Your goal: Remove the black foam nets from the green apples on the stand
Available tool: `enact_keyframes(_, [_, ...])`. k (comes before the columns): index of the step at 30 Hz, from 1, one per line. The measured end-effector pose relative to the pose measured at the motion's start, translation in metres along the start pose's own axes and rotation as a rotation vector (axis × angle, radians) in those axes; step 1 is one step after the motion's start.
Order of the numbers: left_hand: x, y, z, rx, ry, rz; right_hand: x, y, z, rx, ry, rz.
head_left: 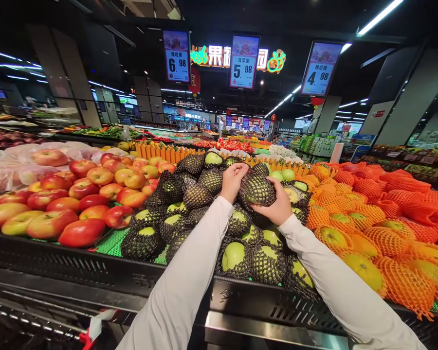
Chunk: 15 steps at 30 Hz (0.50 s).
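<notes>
A green apple in a black foam net [256, 188] is held up over the pile in the middle of the display. My right hand [277, 203] wraps round its right side and underside. At its upper left, the fingers of my left hand [234, 181] are pinched together close to the net; whether they grip the net's edge I cannot make out. Below and around both hands lie several more netted green apples [234, 256], some with bare green tops showing.
Red and yellow apples [83, 194] are heaped on the left. On the right lie oranges in orange foam nets [365, 272] and fruit in red nets [416, 204]. A black crate edge [248, 296] runs along the front. Price signs [244, 63] hang overhead.
</notes>
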<state>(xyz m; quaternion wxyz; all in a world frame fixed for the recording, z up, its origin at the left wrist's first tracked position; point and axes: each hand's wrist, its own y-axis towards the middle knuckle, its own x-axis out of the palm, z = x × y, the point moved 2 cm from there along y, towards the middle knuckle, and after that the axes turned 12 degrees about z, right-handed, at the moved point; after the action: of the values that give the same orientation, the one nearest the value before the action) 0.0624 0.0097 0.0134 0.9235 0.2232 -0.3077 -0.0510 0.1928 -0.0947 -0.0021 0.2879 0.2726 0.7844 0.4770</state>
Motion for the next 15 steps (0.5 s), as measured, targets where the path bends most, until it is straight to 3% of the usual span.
enact_keyframes(3, [0.002, -0.001, -0.004, -0.098, 0.061, -0.097, -0.002, -0.001, 0.002, 0.06, 0.051, 0.042])
enact_keyframes(7, [0.006, -0.003, -0.008, -0.128, 0.118, -0.19, -0.001, -0.003, 0.011, 0.258, 0.254, 0.142])
enact_keyframes(10, [0.009, -0.007, -0.007, -0.113, 0.144, -0.219, 0.001, -0.003, 0.017, 0.411, 0.437, 0.26])
enact_keyframes(15, [0.014, -0.019, 0.001, -0.18, 0.169, -0.394, -0.001, -0.002, 0.02, 0.672, 0.639, 0.478])
